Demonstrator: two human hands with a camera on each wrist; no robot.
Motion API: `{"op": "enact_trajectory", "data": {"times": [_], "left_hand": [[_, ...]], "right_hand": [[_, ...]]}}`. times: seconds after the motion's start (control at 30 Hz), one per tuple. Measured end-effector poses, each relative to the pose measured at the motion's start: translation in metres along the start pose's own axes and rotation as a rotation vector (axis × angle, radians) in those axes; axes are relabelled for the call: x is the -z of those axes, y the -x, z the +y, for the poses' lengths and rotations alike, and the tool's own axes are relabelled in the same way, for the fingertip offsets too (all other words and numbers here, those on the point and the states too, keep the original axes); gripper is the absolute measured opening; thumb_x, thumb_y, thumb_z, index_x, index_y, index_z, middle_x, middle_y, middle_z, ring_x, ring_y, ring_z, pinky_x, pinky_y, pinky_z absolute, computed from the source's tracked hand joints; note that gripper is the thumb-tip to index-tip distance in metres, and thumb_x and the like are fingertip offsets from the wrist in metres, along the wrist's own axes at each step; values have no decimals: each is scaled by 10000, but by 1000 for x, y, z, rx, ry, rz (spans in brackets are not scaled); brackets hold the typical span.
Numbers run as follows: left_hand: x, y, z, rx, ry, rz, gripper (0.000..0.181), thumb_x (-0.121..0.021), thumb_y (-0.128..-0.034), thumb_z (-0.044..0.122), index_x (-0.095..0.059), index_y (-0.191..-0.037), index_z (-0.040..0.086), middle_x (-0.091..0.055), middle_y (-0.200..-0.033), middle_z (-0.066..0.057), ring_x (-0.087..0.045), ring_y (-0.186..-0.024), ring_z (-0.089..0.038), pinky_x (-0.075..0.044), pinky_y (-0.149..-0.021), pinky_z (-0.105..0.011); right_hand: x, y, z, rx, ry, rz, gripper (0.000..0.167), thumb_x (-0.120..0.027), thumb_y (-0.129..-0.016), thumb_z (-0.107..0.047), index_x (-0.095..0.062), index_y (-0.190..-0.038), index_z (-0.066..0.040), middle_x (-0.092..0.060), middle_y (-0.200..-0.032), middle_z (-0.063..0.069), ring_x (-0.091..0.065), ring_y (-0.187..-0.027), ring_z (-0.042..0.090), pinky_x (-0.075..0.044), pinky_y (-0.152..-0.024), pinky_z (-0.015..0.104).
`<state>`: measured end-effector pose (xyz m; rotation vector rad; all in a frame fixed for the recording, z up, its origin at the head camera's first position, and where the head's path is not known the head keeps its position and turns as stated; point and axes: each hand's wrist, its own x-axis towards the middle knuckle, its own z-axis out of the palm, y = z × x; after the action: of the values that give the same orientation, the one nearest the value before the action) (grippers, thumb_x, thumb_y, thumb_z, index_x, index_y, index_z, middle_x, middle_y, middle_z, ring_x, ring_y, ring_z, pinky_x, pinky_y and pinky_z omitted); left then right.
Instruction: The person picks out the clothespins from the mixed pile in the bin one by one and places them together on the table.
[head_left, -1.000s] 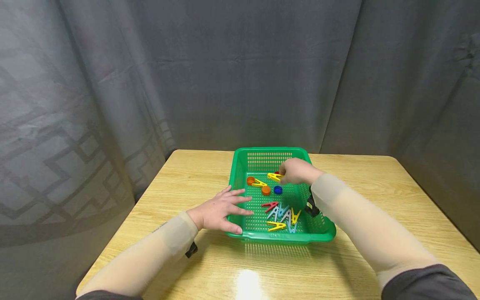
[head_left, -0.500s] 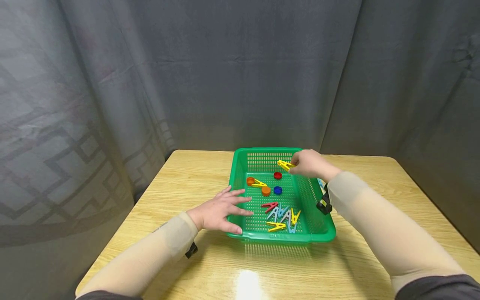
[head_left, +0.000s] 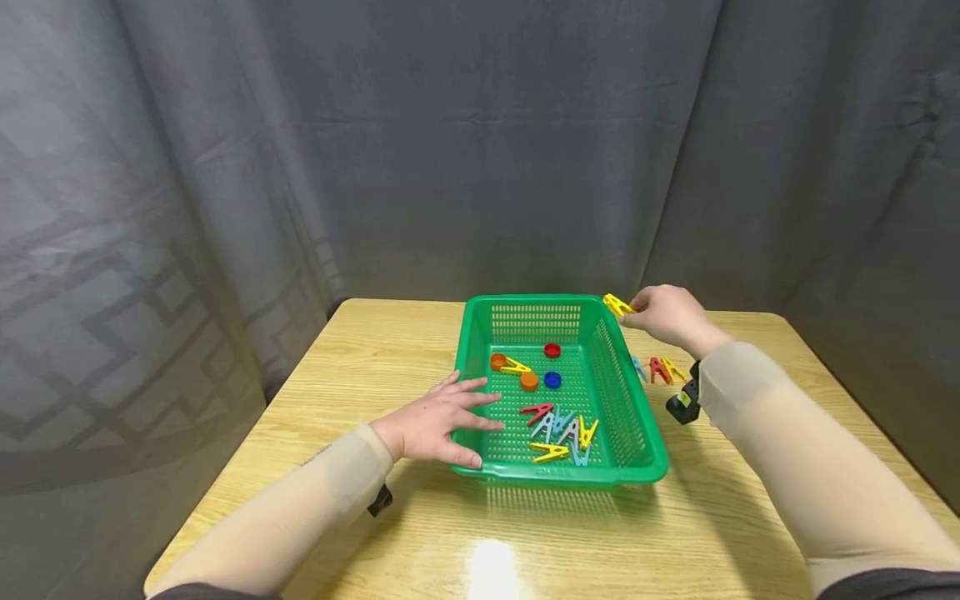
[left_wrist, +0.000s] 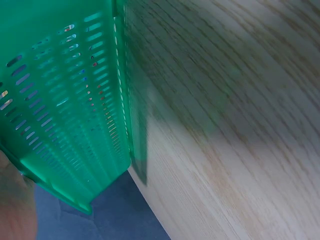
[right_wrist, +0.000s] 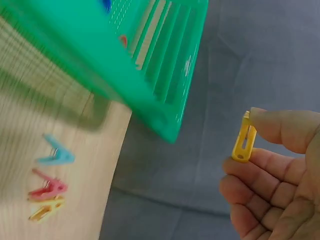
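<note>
My right hand (head_left: pixel 672 317) pinches a yellow clothespin (head_left: pixel 618 306) above the far right corner of the green basket (head_left: pixel 555 473); the right wrist view shows that clothespin (right_wrist: pixel 244 137) between thumb and fingers. My left hand (head_left: pixel 438 418), fingers spread, rests on the basket's left rim. Inside the basket lie a red cap (head_left: pixel 552 351), a blue cap (head_left: pixel 552 380), two orange caps (head_left: pixel 529 382), a yellow clothespin (head_left: pixel 516 367) near them, and several red, blue, grey and yellow clothespins (head_left: pixel 550 452) toward the near side.
On the wooden table (head_left: pixel 390 333), right of the basket, lie a blue clothespin (right_wrist: pixel 56 152), a red clothespin (right_wrist: pixel 48 185) and a yellow clothespin (right_wrist: pixel 46 209). Grey curtains (head_left: pixel 480 167) hang behind the table and along both sides.
My right hand has lifted the yellow clothespin from inside the basket and carried it up and right, past the right rim. The red cap and the clothespins on the table came into view. My left hand stays put.
</note>
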<state>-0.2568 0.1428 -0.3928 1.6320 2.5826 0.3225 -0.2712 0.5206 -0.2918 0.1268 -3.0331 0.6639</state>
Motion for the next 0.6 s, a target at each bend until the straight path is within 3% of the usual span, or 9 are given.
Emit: {"op": "enact_trajectory", "data": {"times": [0.3,0.6], "left_hand": [[0,3,1,-2,-1,19,568,-583,-852,587,-615,-1317,262,-372,-1522,-6,-157,-1458,-255,-38,-1138,-566],[0,3,0,7,-1,7,575,-568,-851,605,-611,-1320,276,-371,-1524,-21,-145,-1461,-245,-21,-1146,-549]], "right_hand": [[5,8,43,-114,-53,9,548,-614,-929,-328,-556,-1204,143,-537,-1178,330,-530,-988,426,-476,-771,509],[-6,14,84,-238,-85,19,548,-605,-922,-302,-513,-1199,162,-503,-1169,336,-519,-952,414,-473,-712,461]]}}
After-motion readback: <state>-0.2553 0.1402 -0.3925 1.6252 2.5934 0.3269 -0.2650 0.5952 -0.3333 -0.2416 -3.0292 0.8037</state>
